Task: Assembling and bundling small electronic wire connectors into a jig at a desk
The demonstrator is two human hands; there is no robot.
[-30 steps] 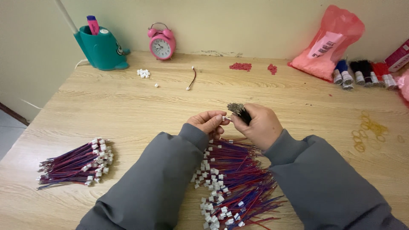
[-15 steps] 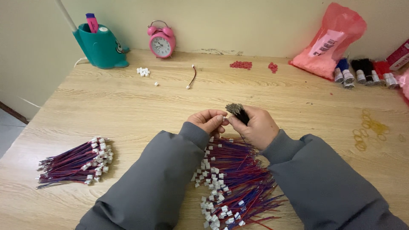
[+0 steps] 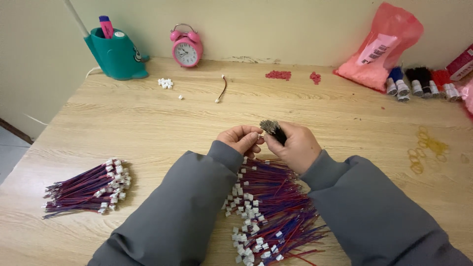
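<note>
Wooden counter [image 3: 148, 123] carries 2 wire piles. Right hand [image 3: 294, 145] is closed around a dark wire bundle [image 3: 272, 130]; left hand [image 3: 241, 139] pinches at its tip, above the loose wires [image 3: 268, 207].

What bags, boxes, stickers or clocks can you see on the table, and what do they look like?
Pink plastic bag: far right by the wall, crumpled and bulging.
White label: stuck on the bag's front, a tilted rectangle with dark print.
Red box: right edge, only a corner shows.
Alarm clock: back, left of centre, round, pink, white dial, two bells.
No screens.
</note>
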